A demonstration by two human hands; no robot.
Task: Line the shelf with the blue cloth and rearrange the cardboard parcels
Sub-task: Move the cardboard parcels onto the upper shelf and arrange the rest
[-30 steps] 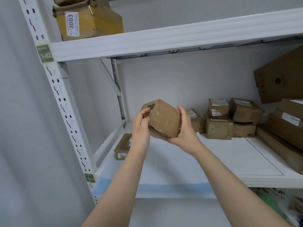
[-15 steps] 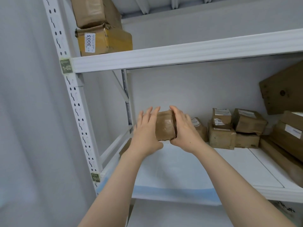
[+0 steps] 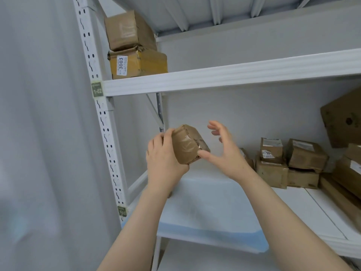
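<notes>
The left hand (image 3: 164, 159) grips one small cardboard parcel (image 3: 186, 145) from its left side, fingers curled over the top edge, holding it in the air above the left end of the middle shelf (image 3: 332, 244). The right hand (image 3: 224, 151) is spread beside it, four fingers straight and off the box, only the thumb touching the parcel's lower right corner.

Below both forearms the one blue cloth (image 3: 211, 212) lies flat on the shelf's left part, its front edge hanging over the lip.

Further right, by the back wall, sit five small parcels: one (image 3: 246, 158) half hidden behind the right wrist, then two stacks of two (image 3: 272, 159) (image 3: 304, 165). Larger cartons (image 3: 345, 118) crowd the right edge (cut off, so uncountable).

On the upper shelf (image 3: 234, 75) two parcels are stacked (image 3: 136, 49), the lower labelled 3003. The white post (image 3: 109, 137) carries two tags, 1-02 and 1-03.
</notes>
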